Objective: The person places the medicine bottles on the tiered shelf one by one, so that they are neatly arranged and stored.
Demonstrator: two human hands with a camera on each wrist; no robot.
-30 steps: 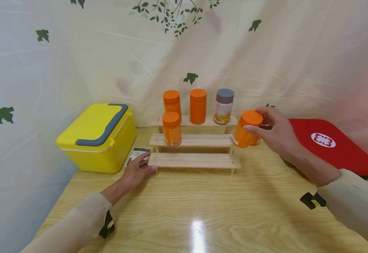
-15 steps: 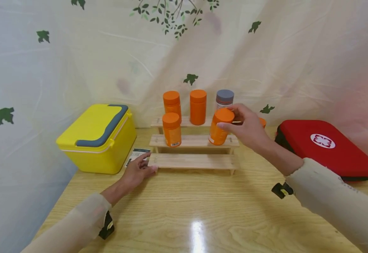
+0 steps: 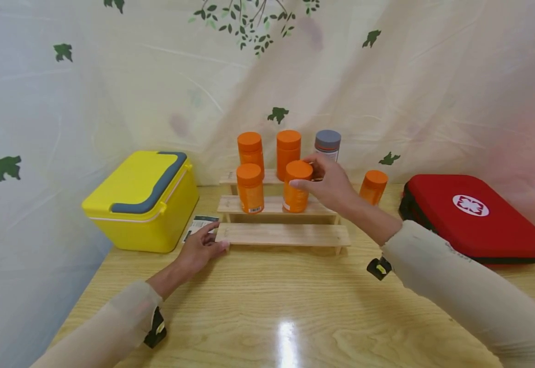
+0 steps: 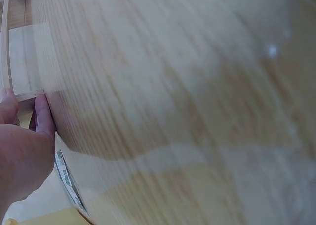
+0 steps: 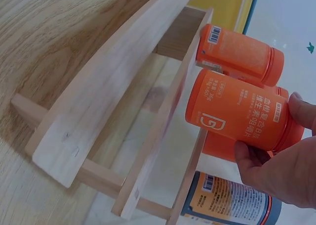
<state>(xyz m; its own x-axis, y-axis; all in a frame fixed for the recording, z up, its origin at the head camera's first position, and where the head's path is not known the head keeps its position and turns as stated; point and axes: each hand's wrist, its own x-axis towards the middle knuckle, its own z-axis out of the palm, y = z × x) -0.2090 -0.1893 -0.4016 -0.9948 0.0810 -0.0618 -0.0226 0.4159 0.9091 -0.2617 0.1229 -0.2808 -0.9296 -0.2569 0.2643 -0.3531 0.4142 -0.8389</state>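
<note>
An orange lidded bottle (image 3: 294, 195) is pinched near its lid by my right hand (image 3: 334, 185), at the middle step of a three-step wooden rack (image 3: 282, 234). Whether its base touches the step I cannot tell. To its left on that step stands another orange bottle (image 3: 250, 193). Two orange bottles, one at the left (image 3: 250, 144) and one at the centre (image 3: 288, 148), stand on the top step with a grey-lidded bottle (image 5: 232, 200) at the right. My left hand (image 3: 198, 253) grips the left end of the lowest step, thumb in front.
One more orange bottle (image 3: 373, 188) stands on the table right of the rack, partly behind my right arm. Further right lies a red case (image 3: 479, 220) with a white emblem. A yellow box (image 3: 140, 204) and a printed card (image 3: 199, 225) are at the left.
My right hand has carried the orange bottle leftward from beside the rack to the middle step. The orange bottle on the table has come into fuller view. My left hand has stayed put.
</note>
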